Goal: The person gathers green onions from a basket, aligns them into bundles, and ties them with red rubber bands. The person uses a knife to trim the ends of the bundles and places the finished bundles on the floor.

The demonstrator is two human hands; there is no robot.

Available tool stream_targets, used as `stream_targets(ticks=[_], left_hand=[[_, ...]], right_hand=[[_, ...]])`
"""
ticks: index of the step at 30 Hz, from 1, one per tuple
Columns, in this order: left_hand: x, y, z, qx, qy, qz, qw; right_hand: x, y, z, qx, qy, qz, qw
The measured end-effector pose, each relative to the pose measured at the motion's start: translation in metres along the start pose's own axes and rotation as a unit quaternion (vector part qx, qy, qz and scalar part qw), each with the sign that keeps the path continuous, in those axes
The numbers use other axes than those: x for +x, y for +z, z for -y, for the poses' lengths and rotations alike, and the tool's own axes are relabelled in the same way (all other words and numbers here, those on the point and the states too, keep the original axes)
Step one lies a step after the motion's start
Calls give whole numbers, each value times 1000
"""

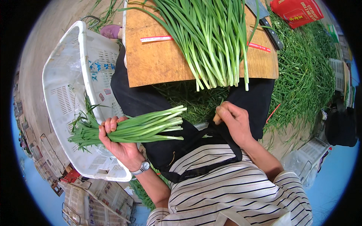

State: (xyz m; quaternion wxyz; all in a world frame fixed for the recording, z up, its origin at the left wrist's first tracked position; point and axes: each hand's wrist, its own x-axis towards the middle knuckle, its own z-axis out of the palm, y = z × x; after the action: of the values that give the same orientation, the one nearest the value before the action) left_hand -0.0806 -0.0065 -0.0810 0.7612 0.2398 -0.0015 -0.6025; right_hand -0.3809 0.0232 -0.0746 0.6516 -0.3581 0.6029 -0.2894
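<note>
My left hand is closed around the leafy half of a bunch of garlic chives. The pale cut ends point right, over my lap, and the leaf tips hang over the white plastic crate. My right hand is above my right thigh with its fingers curled in. A small green bit shows at its fingertips; whether it is pinched there is unclear. Ahead, a larger pile of chives lies on a wooden board, its pale ends jutting past the near edge.
A cleaver with a black handle rests at the board's right edge. Red-and-white strips lie on the board. Heaped green trimmings cover the floor at right, under a red bag. More crates stand at lower left.
</note>
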Motion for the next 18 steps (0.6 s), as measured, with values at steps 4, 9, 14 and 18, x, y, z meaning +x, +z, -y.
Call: stream_targets(ticks=[4,9,14,18], left_hand=[[-6,10,11,55,10,33,998],[-19,31,39,97,9,23,995],[-17,35,51,167,1,-46,985],[-15,37,56,223,-34,-87,970]], right_hand=[[-1,4,16,-308,-316,-134,888],[6,58,34,-372,-386,32,843],[15,81,12,-485,-346,11,803],[24,75,4,-380,-250,76,888]])
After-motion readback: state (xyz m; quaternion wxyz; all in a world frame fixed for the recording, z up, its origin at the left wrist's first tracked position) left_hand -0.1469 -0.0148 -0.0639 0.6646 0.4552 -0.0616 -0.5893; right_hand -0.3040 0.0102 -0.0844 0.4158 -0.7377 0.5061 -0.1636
